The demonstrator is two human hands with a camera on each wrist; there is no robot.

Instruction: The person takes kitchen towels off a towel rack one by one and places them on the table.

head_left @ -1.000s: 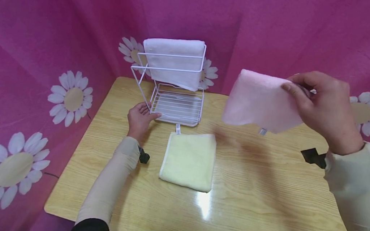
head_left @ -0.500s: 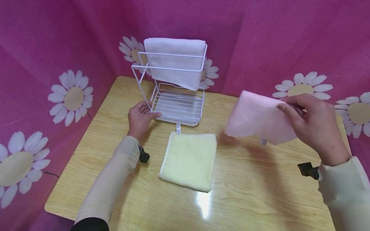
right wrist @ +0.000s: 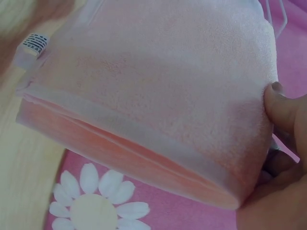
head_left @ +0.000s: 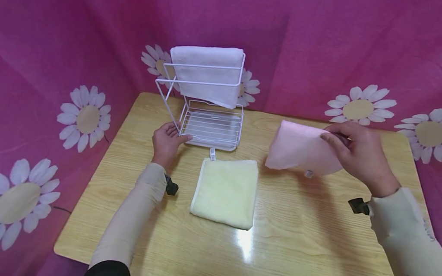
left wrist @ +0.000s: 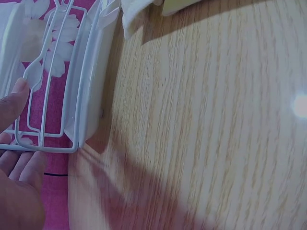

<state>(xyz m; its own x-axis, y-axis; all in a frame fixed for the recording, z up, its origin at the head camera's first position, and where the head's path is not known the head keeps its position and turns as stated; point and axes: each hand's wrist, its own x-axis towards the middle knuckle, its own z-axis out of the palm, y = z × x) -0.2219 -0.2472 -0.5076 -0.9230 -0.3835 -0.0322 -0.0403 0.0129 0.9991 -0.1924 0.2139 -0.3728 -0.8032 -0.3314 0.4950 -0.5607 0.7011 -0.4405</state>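
On the tabletop point(head_left: 313, 249), toward the far edge, a white wire rack point(head_left: 210, 128), upright. Draped over the rack's top bars, a white towel point(head_left: 206, 74); by the look of it, that much done. Just in front of the rack, flat and folded on the wood, a yellow towel point(head_left: 226, 192), touched by neither hand. To the right of the rack, low over the tabletop, a folded pink towel point(head_left: 302, 148), neither on the rack's bars nor laid flat; judged early going, with two towels off the rack and only one on it. Pinched at the edge farthest from the rack by the right hand point(head_left: 359, 157), thumb point(right wrist: 283, 105) on top and the other fingers tucked beneath: grip narrow, closed on the folded layers, with the bulk of the cloth reaching out from the pinch toward the rack. At the rack's front left corner, the left hand point(head_left: 166, 142), fingers relaxed, thumb tip against the wire, holding nothing, grip wide. Smallest of all, a white label point(head_left: 309, 174) dangling from the pink towel's near edge, on the rack side of the grip.
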